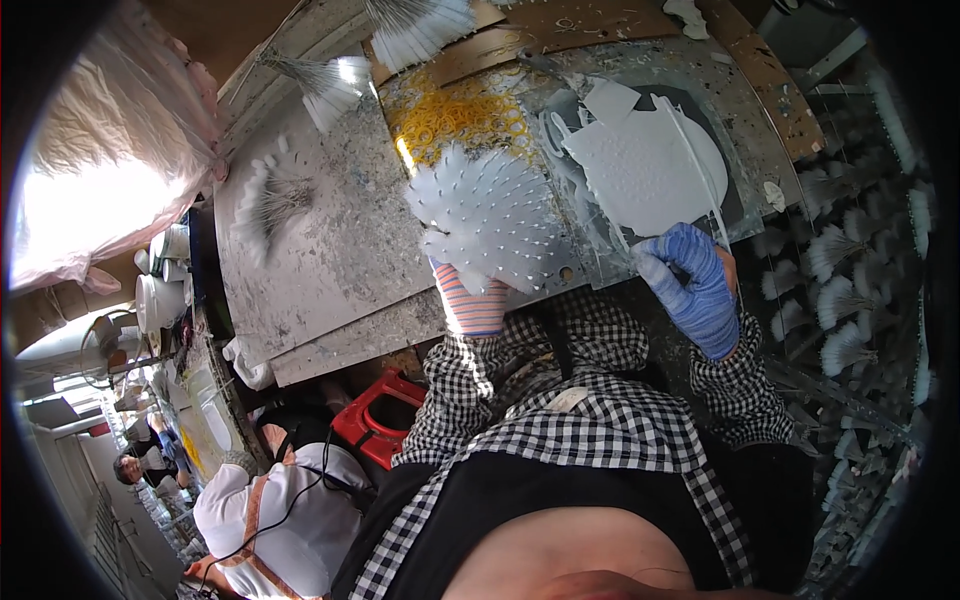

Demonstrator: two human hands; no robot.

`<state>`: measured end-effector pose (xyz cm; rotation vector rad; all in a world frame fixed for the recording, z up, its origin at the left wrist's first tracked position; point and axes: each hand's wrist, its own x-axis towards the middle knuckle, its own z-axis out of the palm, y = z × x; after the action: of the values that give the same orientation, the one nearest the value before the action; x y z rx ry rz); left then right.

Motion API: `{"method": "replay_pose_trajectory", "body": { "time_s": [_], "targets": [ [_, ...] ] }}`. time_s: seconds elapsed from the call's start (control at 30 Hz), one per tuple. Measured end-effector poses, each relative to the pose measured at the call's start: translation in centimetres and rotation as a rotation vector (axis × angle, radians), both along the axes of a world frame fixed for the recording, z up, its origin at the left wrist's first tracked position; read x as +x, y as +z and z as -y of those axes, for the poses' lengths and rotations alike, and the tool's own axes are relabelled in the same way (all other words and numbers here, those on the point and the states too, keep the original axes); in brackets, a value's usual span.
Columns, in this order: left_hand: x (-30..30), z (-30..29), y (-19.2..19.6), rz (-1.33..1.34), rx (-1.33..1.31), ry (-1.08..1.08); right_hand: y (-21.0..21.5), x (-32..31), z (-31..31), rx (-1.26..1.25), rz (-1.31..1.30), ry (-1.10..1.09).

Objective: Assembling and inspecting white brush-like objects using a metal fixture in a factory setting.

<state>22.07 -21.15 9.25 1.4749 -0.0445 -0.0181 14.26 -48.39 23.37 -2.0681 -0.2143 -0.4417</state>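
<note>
My left hand (470,300), in a striped orange and blue-grey glove, is closed under a broad fanned bunch of thin stems with white bead-like tips (485,215). The bunch spreads over the near edge of the worktable. My right hand (690,285) wears a blue knit glove and has its fingers curled round to the thumb. It is at the near edge of a round patch of thick white paste (650,175) on a dark plate. A thin paste-coated stick (695,150) crosses the paste and runs down to this hand; whether the fingers grip it is hidden.
Yellow rubber bands (465,120) are heaped behind the bunch. Loose white-tipped bundles (275,200) lie on the worktable (340,290), left and far. Many similar bunches (840,300) hang on racks at right. A red plastic stool (380,415) and a person in white (290,510) are at lower left.
</note>
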Motion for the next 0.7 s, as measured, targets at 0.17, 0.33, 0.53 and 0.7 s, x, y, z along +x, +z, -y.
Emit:
{"method": "replay_pose_trajectory", "body": {
  "time_s": [0.17,0.33,0.53,0.7],
  "targets": [
    [0.8,-0.1,7.8,-0.324,-0.819,-0.246,-0.3,1.4,1.6,0.075,0.034,-0.030],
    [2.7,1.0,9.0,-0.547,-0.997,-0.214,2.5,4.0,1.5,0.180,-0.215,-0.011],
    [5.7,1.8,7.8,-0.270,-0.697,-0.339,3.0,7.1,-0.4,-0.104,-0.205,0.298],
    [7.8,2.9,8.0,-0.209,-0.675,-0.438,2.3,8.7,-0.4,-0.420,-0.349,0.385]
  ]
}}
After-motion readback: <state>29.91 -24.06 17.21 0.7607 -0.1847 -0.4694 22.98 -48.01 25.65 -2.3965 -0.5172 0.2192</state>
